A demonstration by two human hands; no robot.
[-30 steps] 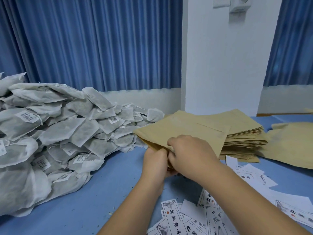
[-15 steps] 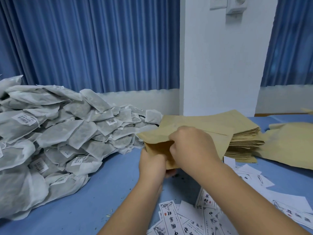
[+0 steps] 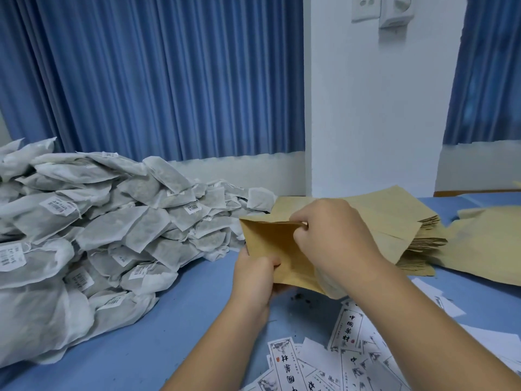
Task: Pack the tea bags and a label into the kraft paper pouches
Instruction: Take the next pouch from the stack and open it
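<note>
While the left hand [image 3: 253, 277] grips the pouch [image 3: 270, 244] low, the right hand [image 3: 335, 235] pinches its top edge; bare worktop [image 3: 183, 311] separates tea bags [image 3: 112, 230] from labels [image 3: 284, 365].

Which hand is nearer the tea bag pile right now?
Left. The left hand grips the pouch at its lower edge, just right of the tea bag pile; the right hand pinches the pouch mouth farther right, in front of the pouch stack.
</note>
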